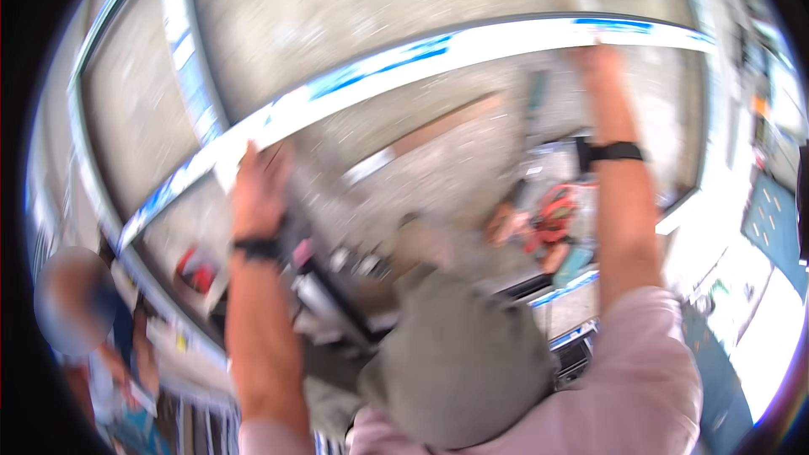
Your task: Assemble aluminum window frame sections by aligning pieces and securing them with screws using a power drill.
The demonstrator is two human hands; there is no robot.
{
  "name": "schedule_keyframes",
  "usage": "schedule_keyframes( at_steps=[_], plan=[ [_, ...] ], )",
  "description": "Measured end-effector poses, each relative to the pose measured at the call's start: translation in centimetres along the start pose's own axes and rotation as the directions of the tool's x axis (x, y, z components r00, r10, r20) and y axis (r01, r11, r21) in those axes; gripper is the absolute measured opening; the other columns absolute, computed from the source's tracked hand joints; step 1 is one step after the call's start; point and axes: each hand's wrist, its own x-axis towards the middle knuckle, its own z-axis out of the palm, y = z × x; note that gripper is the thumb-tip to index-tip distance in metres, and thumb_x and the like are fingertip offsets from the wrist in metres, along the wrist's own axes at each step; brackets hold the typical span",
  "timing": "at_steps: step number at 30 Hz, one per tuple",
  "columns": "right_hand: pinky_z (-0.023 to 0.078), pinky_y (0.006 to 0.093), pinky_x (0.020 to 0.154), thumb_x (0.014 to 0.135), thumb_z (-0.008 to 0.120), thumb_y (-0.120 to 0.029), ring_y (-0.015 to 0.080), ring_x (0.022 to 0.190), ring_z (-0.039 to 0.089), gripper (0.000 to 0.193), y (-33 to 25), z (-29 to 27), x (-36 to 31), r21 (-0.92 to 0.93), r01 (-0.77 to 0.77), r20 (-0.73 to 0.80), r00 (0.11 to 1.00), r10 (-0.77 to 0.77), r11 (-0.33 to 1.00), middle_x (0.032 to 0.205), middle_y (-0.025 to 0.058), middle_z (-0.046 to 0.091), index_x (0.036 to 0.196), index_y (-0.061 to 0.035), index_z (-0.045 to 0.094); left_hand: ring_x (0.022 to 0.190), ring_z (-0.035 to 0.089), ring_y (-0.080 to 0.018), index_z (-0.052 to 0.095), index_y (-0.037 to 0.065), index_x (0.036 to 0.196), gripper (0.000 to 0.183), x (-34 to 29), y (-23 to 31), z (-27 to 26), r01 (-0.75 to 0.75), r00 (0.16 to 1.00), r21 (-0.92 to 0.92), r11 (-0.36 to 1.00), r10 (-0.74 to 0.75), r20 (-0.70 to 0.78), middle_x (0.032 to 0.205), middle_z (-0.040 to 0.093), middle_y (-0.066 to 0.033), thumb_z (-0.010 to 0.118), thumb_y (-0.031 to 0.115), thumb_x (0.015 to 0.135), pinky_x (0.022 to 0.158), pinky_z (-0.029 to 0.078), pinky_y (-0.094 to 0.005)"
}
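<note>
A long white metal frame bar point(472, 46) with blue-printed protective film crosses the view, part of a large rectangular frame. At the bar's near left edge, my left hand point(259, 190) grips it, with the fingers smeared by motion. My right hand point(600, 72) has hold of the same bar farther right, its fingertips at the near edge and partly hidden. Both arms stretch forward, with a dark band point(617, 152) on the right wrist. A crossing bar point(190, 59) joins the long bar near my left hand.
Below the frame, a concrete floor holds a brown strip point(451, 124) and red-orange tools or cables point(552, 215). Grey-green cloth point(463, 362) fills the lower middle. Another person point(80, 312) is at the lower left. A blue perforated surface point(771, 215) lies at the right.
</note>
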Motion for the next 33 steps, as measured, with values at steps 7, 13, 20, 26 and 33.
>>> schedule_keyframes(
  at_steps=[7,13,20,26,33],
  plan=[
    [0.057,0.0460,0.067,0.091,0.061,-0.023,0.0276,0.087,0.065,0.047,-13.7,-4.5,-2.9,0.905,-0.364,0.181,0.797,0.576,0.219,0.100,0.0138,0.062,0.126,-0.0024,0.037,0.113,0.051,-0.0331,0.050,-0.001,0.122,0.057,-6.2,4.3,6.3,-0.441,0.740,0.800,-0.407,0.340,0.580,0.120,0.055,-0.0186,0.073,0.006,0.070,0.095,0.042,-0.0384],
    [0.056,0.0562,0.072,0.088,0.064,-0.014,0.0319,0.092,0.065,0.054,-5.1,-8.1,2.7,0.927,-0.269,0.028,0.746,0.665,0.262,0.113,0.0164,0.056,0.126,-0.0061,0.027,0.118,0.048,-0.0414,0.047,0.001,0.127,0.076,0.8,2.8,7.7,-0.402,0.780,0.720,-0.566,0.200,0.593,0.126,0.052,-0.0227,0.080,0.006,0.059,0.102,0.037,-0.0453],
    [0.054,0.0627,0.077,0.085,0.067,-0.011,0.0350,0.096,0.064,0.059,-5.5,-8.2,3.9,0.926,-0.369,0.196,0.659,0.726,0.085,0.119,0.0171,0.054,0.127,-0.0091,0.026,0.098,0.060,-0.0403,0.056,0.001,0.114,0.063,0.5,4.6,8.6,-0.349,0.837,0.741,-0.574,0.166,0.522,0.107,0.063,-0.0220,0.082,0.007,0.057,0.088,0.048,-0.0433],
    [0.050,0.0418,0.082,0.096,0.047,-0.041,0.0249,0.091,0.062,0.047,9.3,-8.2,4.4,0.443,0.259,-0.144,0.965,-0.217,0.858,0.108,0.0150,0.063,0.131,-0.0098,0.055,0.104,0.060,-0.0365,0.059,-0.001,0.116,0.058,2.0,2.3,8.9,-0.486,0.785,0.714,-0.504,0.108,0.610,0.112,0.063,-0.0218,0.080,0.020,0.066,0.093,0.046,-0.0418],
    [0.035,0.0422,0.108,0.081,0.073,-0.032,0.0355,0.130,0.041,0.073,-19.8,-3.5,-6.6,0.116,0.572,-0.208,0.814,-0.543,0.812,0.142,0.0198,0.043,0.140,-0.0046,0.040,0.119,0.048,-0.0377,0.050,-0.003,0.126,0.067,-1.8,3.9,5.9,-0.478,0.591,0.710,-0.517,0.409,0.695,0.126,0.054,-0.0224,0.078,0.027,0.072,0.103,0.037,-0.0433]
  ],
)
